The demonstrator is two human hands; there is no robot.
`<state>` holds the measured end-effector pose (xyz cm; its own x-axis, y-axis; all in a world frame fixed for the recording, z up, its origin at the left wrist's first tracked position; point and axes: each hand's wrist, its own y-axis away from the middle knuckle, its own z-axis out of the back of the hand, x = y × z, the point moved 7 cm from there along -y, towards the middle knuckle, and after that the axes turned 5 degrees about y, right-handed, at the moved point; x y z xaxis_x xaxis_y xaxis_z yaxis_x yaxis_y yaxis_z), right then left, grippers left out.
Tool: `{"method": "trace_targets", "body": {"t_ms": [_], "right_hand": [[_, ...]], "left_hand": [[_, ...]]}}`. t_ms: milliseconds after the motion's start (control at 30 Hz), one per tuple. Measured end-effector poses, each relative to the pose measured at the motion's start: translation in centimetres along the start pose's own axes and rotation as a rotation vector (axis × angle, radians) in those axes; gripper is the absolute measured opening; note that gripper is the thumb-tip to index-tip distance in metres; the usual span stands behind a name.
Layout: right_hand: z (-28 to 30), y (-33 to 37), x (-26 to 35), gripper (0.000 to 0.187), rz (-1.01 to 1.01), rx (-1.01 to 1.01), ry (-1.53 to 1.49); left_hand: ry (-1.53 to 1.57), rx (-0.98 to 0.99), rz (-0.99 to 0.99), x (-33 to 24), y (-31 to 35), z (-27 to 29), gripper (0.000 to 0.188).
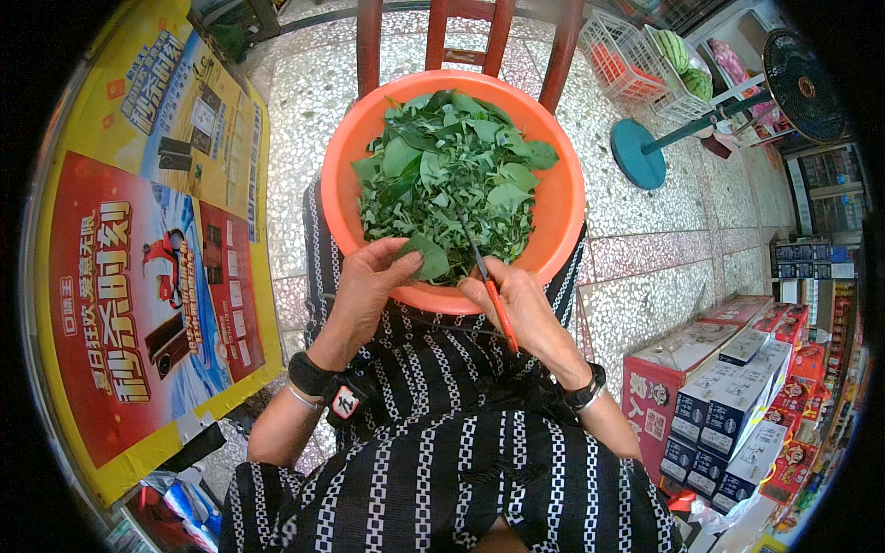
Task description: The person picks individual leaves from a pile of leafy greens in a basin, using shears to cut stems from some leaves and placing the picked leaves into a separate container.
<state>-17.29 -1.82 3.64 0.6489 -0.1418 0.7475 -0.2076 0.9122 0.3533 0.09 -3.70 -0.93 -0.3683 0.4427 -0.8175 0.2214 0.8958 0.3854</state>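
Note:
A large orange plastic basin (339, 201) rests on my lap, filled with green leaves (449, 175). Whole leaves lie mostly toward its far side, while cut pieces and strips cover the middle. Between the thumb and fingers of my left hand (369, 281) a broad green leaf (425, 259) is pinched over the near rim. My right hand (521, 304) grips a slim cutting tool (501, 309) with a red handle and a narrow dark blade pointing into the basin. Whether it is a knife or closed scissors I cannot tell. The blade is just right of the held leaf.
A red wooden chair (464, 11) stands beyond the basin. A large red and yellow poster panel (166, 295) borders the left. At the right are white crates (636, 69) with watermelons, a fan on a green base (638, 153), and stacked boxes (728, 405).

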Motion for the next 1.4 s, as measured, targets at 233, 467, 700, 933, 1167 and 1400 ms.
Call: {"method": "trace_targets", "body": {"t_ms": [233, 467, 700, 933, 1167, 1400], "right_hand": [[-1.2, 0.2, 1.5, 0.051, 0.271, 0.002, 0.243], [-1.0, 0.0, 1.4, 0.035, 0.177, 0.014, 0.160], [0.6, 0.1, 0.7, 0.043, 0.121, -0.091, 0.054], [-0.5, 0.1, 1.3, 0.049, 0.265, -0.043, 0.248], [-0.8, 0.4, 2.3, 0.049, 0.317, 0.003, 0.358], [-0.2, 0.0, 1.4, 0.041, 0.126, -0.018, 0.136]], "left_hand": [[0.241, -0.122, -0.093, 1.0, 0.7, -0.3, 0.016], [0.272, -0.073, -0.014, 2.0, 0.6, -1.8, 0.017], [0.189, -0.143, 0.038, 1.8, 0.7, -0.5, 0.021], [0.058, -0.073, 0.061, 0.9, 0.4, 0.1, 0.022], [-0.100, 0.024, 0.078, -0.1, 0.3, -0.3, 0.020], [-0.003, 0.044, 0.134, 0.8, 0.3, -0.3, 0.021]]}}
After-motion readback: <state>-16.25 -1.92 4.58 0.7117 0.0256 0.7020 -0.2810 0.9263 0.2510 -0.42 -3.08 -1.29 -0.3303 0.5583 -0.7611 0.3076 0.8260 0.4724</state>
